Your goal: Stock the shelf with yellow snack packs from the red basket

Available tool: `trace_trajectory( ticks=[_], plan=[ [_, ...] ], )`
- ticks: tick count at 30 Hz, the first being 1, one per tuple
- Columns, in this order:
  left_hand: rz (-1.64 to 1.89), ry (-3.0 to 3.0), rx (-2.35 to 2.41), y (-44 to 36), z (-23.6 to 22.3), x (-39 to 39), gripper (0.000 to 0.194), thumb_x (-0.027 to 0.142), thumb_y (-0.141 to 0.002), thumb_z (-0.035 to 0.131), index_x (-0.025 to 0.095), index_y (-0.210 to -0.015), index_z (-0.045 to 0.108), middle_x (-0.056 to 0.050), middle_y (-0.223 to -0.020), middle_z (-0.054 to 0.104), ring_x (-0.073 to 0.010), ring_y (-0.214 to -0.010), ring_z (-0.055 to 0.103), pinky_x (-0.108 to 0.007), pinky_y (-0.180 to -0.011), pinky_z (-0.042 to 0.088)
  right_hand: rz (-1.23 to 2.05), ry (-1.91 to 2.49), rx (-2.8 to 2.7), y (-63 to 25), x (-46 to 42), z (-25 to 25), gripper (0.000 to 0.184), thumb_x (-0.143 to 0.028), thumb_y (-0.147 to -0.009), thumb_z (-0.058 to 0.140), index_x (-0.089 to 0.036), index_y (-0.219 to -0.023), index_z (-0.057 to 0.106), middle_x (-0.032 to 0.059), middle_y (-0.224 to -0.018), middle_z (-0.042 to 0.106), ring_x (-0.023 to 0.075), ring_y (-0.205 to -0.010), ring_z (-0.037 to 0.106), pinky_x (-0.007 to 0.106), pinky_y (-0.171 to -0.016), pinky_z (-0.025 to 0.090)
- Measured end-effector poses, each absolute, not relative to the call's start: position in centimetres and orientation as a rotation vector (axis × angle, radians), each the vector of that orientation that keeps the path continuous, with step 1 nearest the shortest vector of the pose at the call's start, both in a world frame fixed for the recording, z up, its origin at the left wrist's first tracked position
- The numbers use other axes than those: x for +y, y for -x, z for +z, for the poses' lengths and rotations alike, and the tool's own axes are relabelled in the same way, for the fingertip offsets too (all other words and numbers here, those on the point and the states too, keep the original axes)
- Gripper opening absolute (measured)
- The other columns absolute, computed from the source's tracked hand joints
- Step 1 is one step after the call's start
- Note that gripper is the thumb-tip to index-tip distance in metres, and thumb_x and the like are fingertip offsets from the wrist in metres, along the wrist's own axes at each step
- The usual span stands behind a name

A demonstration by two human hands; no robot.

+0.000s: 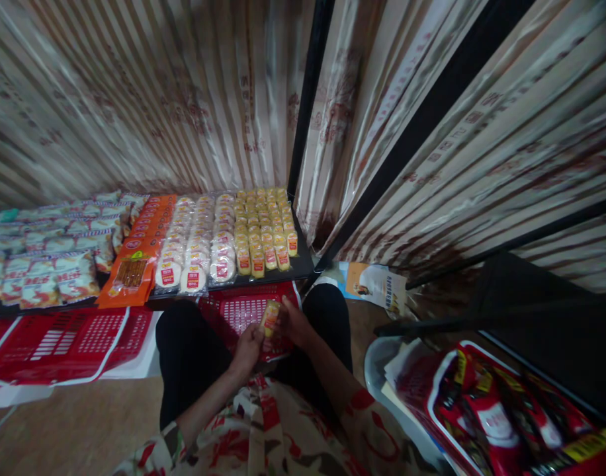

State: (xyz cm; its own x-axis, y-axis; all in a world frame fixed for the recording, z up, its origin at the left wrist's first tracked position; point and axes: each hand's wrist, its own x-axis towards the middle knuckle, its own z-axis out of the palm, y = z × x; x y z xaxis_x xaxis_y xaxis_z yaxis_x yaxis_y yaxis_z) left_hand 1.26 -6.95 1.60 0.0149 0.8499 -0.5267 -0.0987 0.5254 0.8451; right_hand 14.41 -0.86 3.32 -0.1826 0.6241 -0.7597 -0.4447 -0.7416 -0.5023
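Between my knees, over a red basket [233, 311], both hands hold one small yellow snack pack [270, 318] with a red and white label. My left hand [249, 345] grips its lower left side with the fingers closed. At its right side, my right hand [291, 322] has its fingers bent around the edge. Ahead on the black shelf [303, 261] stand rows of matching yellow snack packs [263, 231]. Left of them lie columns of round white packs [194, 244] in clear wrap, then orange snack packets [144, 244].
White snack bags [49, 277] fill the shelf's left end. Red baskets [75, 344] sit below it. At the right, a white-rimmed basket [481, 403] holds red packages beside a pale tub [377, 363]. Leaflets [375, 285] lie near black frame bars [382, 205] and curtains [208, 99].
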Motion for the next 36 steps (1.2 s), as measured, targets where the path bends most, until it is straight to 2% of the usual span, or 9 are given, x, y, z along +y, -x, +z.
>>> trace_trajectory(
  ticks=[4,9,12,16,22,27,31,33,36],
  plan=[
    [0.909,-0.661,1.332,-2.1,1.9,-6.4,0.036,0.051,-0.07,0.06,0.018,-0.081,0.051,0.002,-0.065,0.06,-0.0105,-0.054,0.057,-0.026,-0.061,0.048,1.839,1.377,-0.283,-14.6,-1.6,3.9,0.027,-0.04,-0.086,0.05,-0.017,-0.073,0.057,-0.0027,-0.056,0.056,0.0069,-0.046,0.05,0.019,-0.047,0.048],
    [0.97,-0.647,1.279,-3.2,2.5,-5.4,0.037,0.051,-0.069,0.062,0.018,-0.082,0.052,0.001,-0.068,0.062,-0.011,-0.056,0.059,-0.026,-0.061,0.048,1.649,1.342,-0.652,-14.9,-2.3,3.9,0.022,-0.038,-0.07,0.066,-0.019,-0.069,0.055,-0.0062,-0.053,0.052,0.0074,-0.046,0.049,0.019,-0.045,0.042],
    [0.985,-0.65,1.262,-4.1,2.9,-4.6,0.035,0.049,-0.071,0.06,0.017,-0.085,0.053,0.001,-0.066,0.063,-0.0109,-0.054,0.058,-0.026,-0.06,0.048,1.506,1.35,-0.755,-15.0,-2.2,3.7,0.018,-0.03,-0.066,0.068,-0.02,-0.078,0.058,-0.0039,-0.065,0.061,0.0094,-0.056,0.055,0.02,-0.052,0.045],
    [1.035,-0.676,1.278,-5.2,3.6,-3.3,0.024,0.038,-0.076,0.057,0.016,-0.086,0.056,0.001,-0.065,0.064,-0.0105,-0.053,0.058,-0.024,-0.056,0.047,1.356,1.36,-0.853,-15.2,-1.7,3.7,0.025,-0.021,-0.068,0.062,-0.023,-0.092,0.058,-0.0008,-0.079,0.067,0.0134,-0.071,0.062,0.023,-0.062,0.05],
    [1.112,-0.677,1.278,-6.5,4.8,-1.1,0.019,0.027,-0.08,0.053,0.015,-0.092,0.06,-0.003,-0.079,0.069,-0.0113,-0.063,0.063,-0.025,-0.064,0.052,1.274,1.392,-0.939,-15.8,0.1,4.4,0.031,-0.019,-0.069,0.061,-0.026,-0.099,0.06,-0.0012,-0.081,0.067,0.013,-0.06,0.059,0.023,-0.05,0.047],
    [1.172,-0.681,1.315,-6.5,5.2,0.7,0.017,0.025,-0.084,0.051,0.015,-0.096,0.057,-0.002,-0.075,0.067,-0.0107,-0.064,0.063,-0.024,-0.062,0.053,1.21,1.373,-0.969,-15.5,2.6,4.5,0.035,-0.017,-0.068,0.062,-0.027,-0.102,0.06,-0.002,-0.085,0.066,0.011,-0.059,0.056,0.021,-0.051,0.046],
    [1.185,-0.81,1.399,-5.9,5.0,1.2,0.025,0.02,-0.086,0.044,0.015,-0.109,0.049,-0.003,-0.076,0.064,-0.0127,-0.065,0.063,-0.029,-0.064,0.054,1.107,1.425,-1.08,-14.9,4.2,4.4,0.038,-0.02,-0.069,0.063,-0.028,-0.106,0.059,-0.001,-0.095,0.064,0.0096,-0.057,0.054,0.022,-0.054,0.047],
    [1.219,-1.032,1.511,-5.3,5.0,1.1,0.028,0.019,-0.085,0.043,0.015,-0.112,0.048,-0.004,-0.081,0.062,-0.0148,-0.072,0.063,-0.034,-0.071,0.054,1.018,1.45,-1.163,-14.8,4.7,4.6,0.039,-0.021,-0.069,0.063,-0.028,-0.107,0.059,-0.0005,-0.099,0.063,0.0094,-0.059,0.054,0.023,-0.059,0.047],
    [1.275,-1.544,1.674,-4.2,5.2,0.7,0.023,0.018,-0.083,0.044,0.018,-0.104,0.056,-0.006,-0.093,0.058,-0.0188,-0.091,0.058,-0.04,-0.087,0.049,0.914,1.496,-1.268,-14.6,5.1,5.2,0.039,-0.02,-0.071,0.062,-0.028,-0.11,0.057,-0.0001,-0.103,0.063,0.0098,-0.063,0.054,0.024,-0.069,0.047]
  ],
)
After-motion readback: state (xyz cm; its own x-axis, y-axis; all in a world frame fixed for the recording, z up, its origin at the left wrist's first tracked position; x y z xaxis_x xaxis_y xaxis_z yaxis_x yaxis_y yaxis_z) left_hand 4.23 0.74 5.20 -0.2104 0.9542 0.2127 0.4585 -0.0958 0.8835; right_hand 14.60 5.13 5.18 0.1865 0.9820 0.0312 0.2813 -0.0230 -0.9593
